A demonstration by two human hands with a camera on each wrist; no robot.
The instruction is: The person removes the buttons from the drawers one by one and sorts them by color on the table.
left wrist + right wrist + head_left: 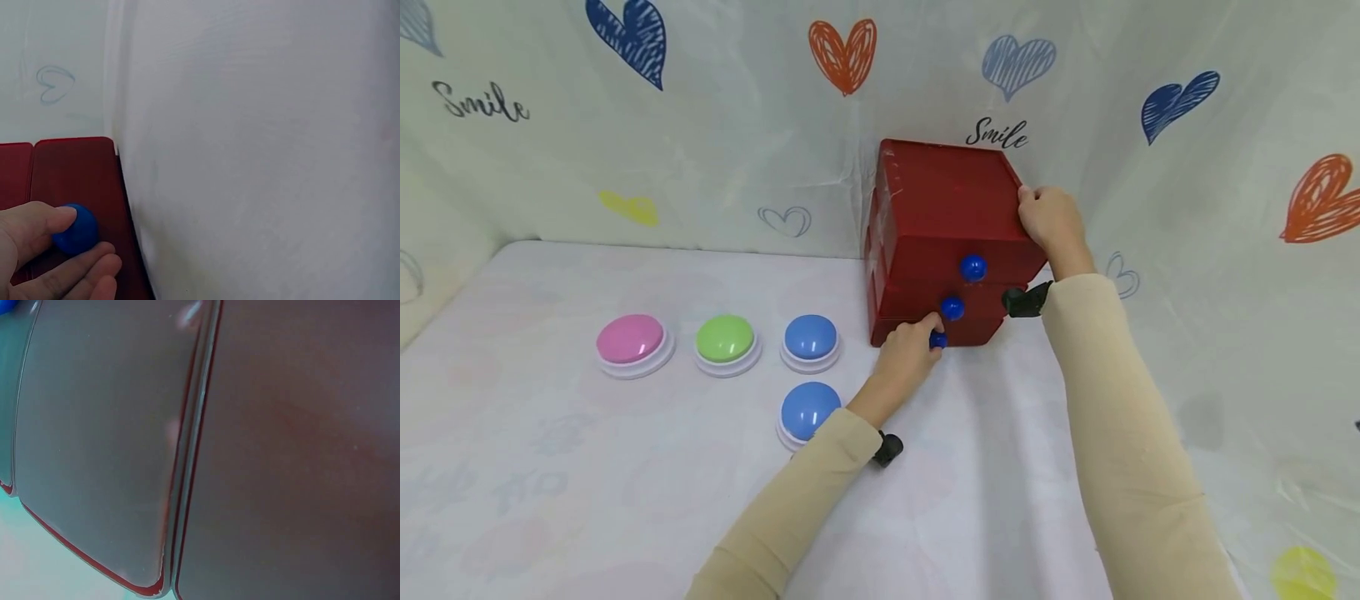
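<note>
A red three-drawer box (pixel 955 196) with round blue knobs stands at the back of the table. My left hand (pixel 906 362) is at its lowest drawer, thumb and fingers around the bottom blue knob (pixel 84 232). In the left wrist view the thumb lies on one side of this knob and the fingers on the other. My right hand (pixel 1054 221) grips the box's upper right edge. The top knob (pixel 973 267) and the middle knob (pixel 952 308) are untouched. Red drawer faces (pixel 100 444) fill most of the right wrist view, where the hand itself does not show.
Left of the box are a pink push button (pixel 631 339), a green one (pixel 725 338) and a blue one (pixel 810 337), all on white bases. Another blue button (pixel 808 410) is partly behind the left sleeve. A heart-printed cloth (pixel 722 125) hangs close behind the box.
</note>
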